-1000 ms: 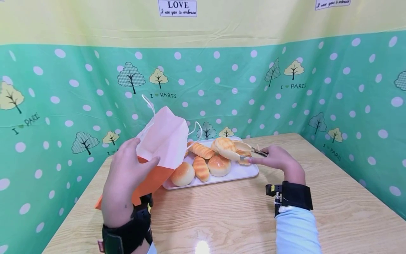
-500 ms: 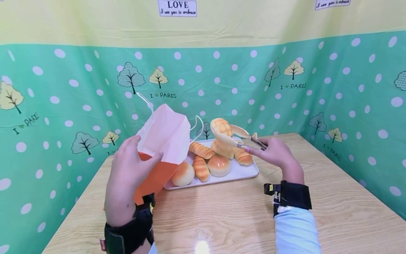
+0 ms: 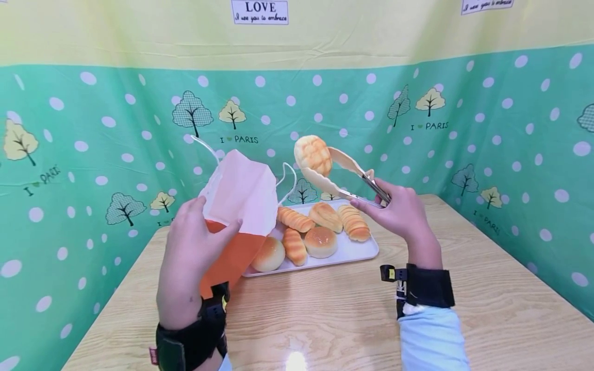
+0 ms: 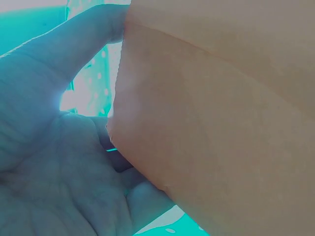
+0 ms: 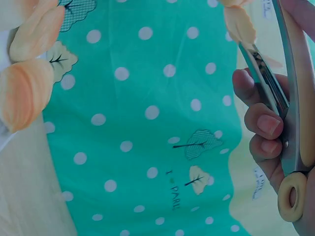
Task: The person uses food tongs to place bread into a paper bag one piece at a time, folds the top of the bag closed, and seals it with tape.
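Note:
My right hand (image 3: 399, 208) grips a pair of tongs (image 3: 355, 178) with beige tips and metal arms. Between the tips sits a round bun with a crosshatched top (image 3: 317, 156), held up above the white tray (image 3: 357, 251). My left hand (image 3: 192, 247) holds an orange paper bag (image 3: 232, 260), thumb on one side and fingers partly hidden behind it. The bag leans, its pale inside (image 3: 243, 193) showing at the mouth. In the left wrist view the bag's wall (image 4: 211, 113) covers most of the fingers. The right wrist view shows fingers curled round the tongs' handle (image 5: 295, 108).
On the tray lie several breads: a striped roll (image 3: 355, 222), a glazed round bun (image 3: 321, 242), a small striped roll (image 3: 294, 247) and a bun (image 3: 268, 255) partly behind the bag. A polka-dot curtain (image 3: 325, 103) stands behind the wooden table (image 3: 334, 319).
My right hand has lifted the crosshatched bun with the tongs up from the tray and somewhat left. The left hand and bag have shifted slightly; the bag's mouth faces more toward the right.

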The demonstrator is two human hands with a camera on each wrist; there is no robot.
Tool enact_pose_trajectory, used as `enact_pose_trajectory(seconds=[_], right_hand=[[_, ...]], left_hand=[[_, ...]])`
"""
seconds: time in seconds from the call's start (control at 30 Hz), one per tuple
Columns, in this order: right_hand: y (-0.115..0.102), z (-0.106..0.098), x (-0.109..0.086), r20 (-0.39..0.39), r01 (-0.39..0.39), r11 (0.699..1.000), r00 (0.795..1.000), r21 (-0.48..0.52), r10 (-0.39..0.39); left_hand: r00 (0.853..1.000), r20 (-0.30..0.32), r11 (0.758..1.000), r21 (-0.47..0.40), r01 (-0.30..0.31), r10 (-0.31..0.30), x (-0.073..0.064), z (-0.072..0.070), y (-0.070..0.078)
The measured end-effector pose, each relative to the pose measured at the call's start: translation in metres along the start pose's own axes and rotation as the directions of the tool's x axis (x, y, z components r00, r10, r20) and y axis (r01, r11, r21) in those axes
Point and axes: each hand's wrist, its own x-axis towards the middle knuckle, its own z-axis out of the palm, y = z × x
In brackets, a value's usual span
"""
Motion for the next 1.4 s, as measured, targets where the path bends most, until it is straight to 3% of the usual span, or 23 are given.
enact_pose_trajectory(seconds=[0.13, 0.3, 0.47, 0.57, 0.7, 0.93, 1.4], right_hand=[[-0.013, -0.007, 0.000, -0.118, 0.109, 0.994, 0.987, 0.027, -0.105], [-0.037, -0.014, -0.003, -0.214, 0.272, 0.958, 0.945, 0.086, -0.249], [-0.064, -0.011, -0.004, -0.216, 0.439, 0.891, 0.887, 0.120, -0.408], [-0.078, -0.004, -0.005, -0.174, 0.486, 0.868, 0.868, 0.099, -0.466], [-0.090, 0.007, -0.006, -0.089, 0.492, 0.869, 0.869, 0.044, -0.487], [-0.097, 0.015, -0.009, 0.050, 0.429, 0.903, 0.902, -0.008, -0.428], [-0.096, 0.014, -0.013, 0.130, 0.377, 0.926, 0.918, 0.010, -0.375]], left_hand=[[1.000, -0.013, 1.000, -0.008, 0.000, -0.001, 0.000, -0.001, 0.001], [1.000, -0.012, 1.000, -0.029, 0.004, -0.004, 0.001, -0.001, 0.002], [0.999, 0.010, 0.999, -0.043, 0.031, -0.031, 0.001, -0.002, 0.002], [0.997, 0.034, 0.997, -0.047, 0.065, -0.063, 0.000, -0.003, 0.000], [0.994, 0.053, 0.993, -0.061, 0.101, -0.098, 0.000, -0.004, -0.003], [0.991, 0.057, 0.989, -0.074, 0.127, -0.123, 0.000, -0.007, -0.008], [0.988, 0.063, 0.987, -0.070, 0.145, -0.141, 0.000, -0.007, -0.009]])
